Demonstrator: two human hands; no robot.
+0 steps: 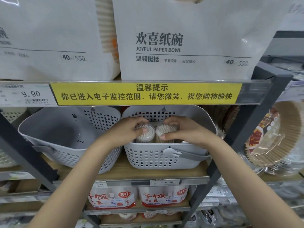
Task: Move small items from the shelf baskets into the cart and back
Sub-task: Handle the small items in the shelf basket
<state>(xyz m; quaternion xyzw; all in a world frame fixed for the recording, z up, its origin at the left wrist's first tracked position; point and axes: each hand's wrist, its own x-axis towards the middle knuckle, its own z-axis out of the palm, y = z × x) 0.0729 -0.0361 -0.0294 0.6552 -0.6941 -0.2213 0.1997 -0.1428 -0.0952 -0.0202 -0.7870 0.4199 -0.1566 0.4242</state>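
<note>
The baskets (pixel 158 159) were pale grey with bunny-shaped holes. The sign (pixel 146 93) was yellow with black lettering.

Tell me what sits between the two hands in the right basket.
Head view: two round clear tubs of sticks, side by side; left hand grips one, right hand the other.

Two clear round tubs of toothpicks (pixel 145 134) (pixel 166 133) stand upright, side by side, inside the right grey basket (pixel 164 159), one under each grip.

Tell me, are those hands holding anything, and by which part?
Yes. The left hand grips the left toothpick tub round its top rim; the right hand grips the right toothpick tub likewise, both inside the right basket.
</note>
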